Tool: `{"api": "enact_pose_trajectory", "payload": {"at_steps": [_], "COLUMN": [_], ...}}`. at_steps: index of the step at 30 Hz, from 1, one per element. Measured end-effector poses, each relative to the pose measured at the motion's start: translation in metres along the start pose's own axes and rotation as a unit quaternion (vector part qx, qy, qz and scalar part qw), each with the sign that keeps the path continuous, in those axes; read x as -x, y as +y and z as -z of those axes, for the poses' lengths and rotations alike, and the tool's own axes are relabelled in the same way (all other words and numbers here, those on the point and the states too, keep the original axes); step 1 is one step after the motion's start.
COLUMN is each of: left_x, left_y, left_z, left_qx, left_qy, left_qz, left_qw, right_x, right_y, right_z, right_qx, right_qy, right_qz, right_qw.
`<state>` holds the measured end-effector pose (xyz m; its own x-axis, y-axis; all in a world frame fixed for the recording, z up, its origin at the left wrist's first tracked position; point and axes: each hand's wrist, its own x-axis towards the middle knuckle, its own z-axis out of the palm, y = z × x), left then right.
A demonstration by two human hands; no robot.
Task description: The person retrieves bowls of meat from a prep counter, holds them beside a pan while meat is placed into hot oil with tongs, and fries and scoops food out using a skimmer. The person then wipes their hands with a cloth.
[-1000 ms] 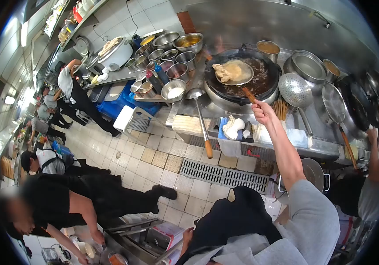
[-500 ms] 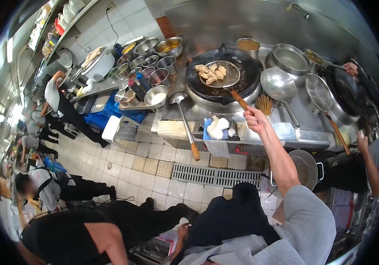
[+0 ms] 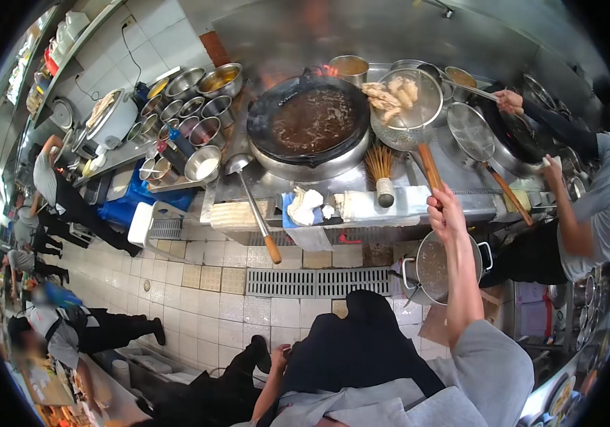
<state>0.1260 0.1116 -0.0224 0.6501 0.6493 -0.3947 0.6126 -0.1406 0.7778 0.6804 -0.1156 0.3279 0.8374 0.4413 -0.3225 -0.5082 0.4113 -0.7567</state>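
My right hand (image 3: 448,212) is closed round the wooden handle of a wire strainer (image 3: 426,99). Pale battered pieces (image 3: 392,97) lie in the strainer's left part, to the right of the wok. Beneath it, the perforated ladle (image 3: 394,135) is partly hidden. The black wok (image 3: 312,121) holds dark, bubbling oil with no large pieces visible in it. My left hand (image 3: 280,354) is low beside my dark apron, away from the stove; its fingers are too small to read clearly.
A long-handled ladle (image 3: 251,206) lies left of the wok, a bamboo brush (image 3: 380,174) in front. Metal bowls (image 3: 221,80) stand at the left. A co-worker (image 3: 582,220) is at the right stove; others stand left. A large pot (image 3: 436,270) is below the counter.
The strainer with the pieces has moved from over the wok to its right, and my right hand has shifted right. The view has turned rightward. The co-worker on the right shows more fully.
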Motion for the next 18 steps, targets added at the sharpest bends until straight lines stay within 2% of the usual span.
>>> {"api": "enact_pose_trajectory", "payload": {"at_steps": [2, 4, 5, 7, 10, 11, 13, 14, 17, 18], "left_x": [-0.017, -0.026, -0.029, -0.028, -0.044, -0.042, -0.037, -0.03, -0.012, -0.014], "left_y": [-0.035, -0.017, 0.003, 0.014, -0.01, -0.018, 0.011, 0.019, 0.03, -0.022], "left_z": [-0.013, -0.011, -0.007, -0.005, -0.014, -0.014, -0.007, -0.007, -0.009, -0.019], "left_qx": [-0.028, -0.073, -0.103, -0.122, -0.077, 0.014, 0.193, 0.207, 0.053, 0.085], "left_qy": [-0.018, -0.039, -0.049, -0.07, -0.059, -0.06, -0.057, -0.042, -0.036, -0.027], "left_qz": [0.015, 0.034, 0.047, 0.061, 0.045, 0.109, 0.231, 0.219, 0.157, 0.165], "left_qw": [0.999, 0.996, 0.992, 0.988, 0.994, 0.992, 0.952, 0.953, 0.986, 0.982], "right_x": [-0.005, -0.02, -0.042, -0.079, -0.073, -0.067, -0.056, -0.05, -0.061, -0.065], "right_y": [-0.004, -0.005, 0.004, 0.022, 0.012, 0.008, -0.002, -0.001, 0.037, 0.05], "right_z": [0.002, 0.017, 0.033, 0.062, 0.047, 0.042, 0.03, 0.025, 0.036, 0.035], "right_qx": [0.088, 0.21, 0.307, 0.487, 0.557, 0.555, 0.551, 0.552, 0.584, 0.596], "right_qy": [0.045, 0.076, 0.111, 0.171, 0.214, 0.212, 0.206, 0.205, 0.23, 0.233], "right_qz": [0.042, 0.094, 0.177, 0.323, 0.348, 0.336, 0.313, 0.301, 0.295, 0.245], "right_qw": [0.994, 0.97, 0.929, 0.793, 0.723, 0.731, 0.746, 0.75, 0.72, 0.728]}}
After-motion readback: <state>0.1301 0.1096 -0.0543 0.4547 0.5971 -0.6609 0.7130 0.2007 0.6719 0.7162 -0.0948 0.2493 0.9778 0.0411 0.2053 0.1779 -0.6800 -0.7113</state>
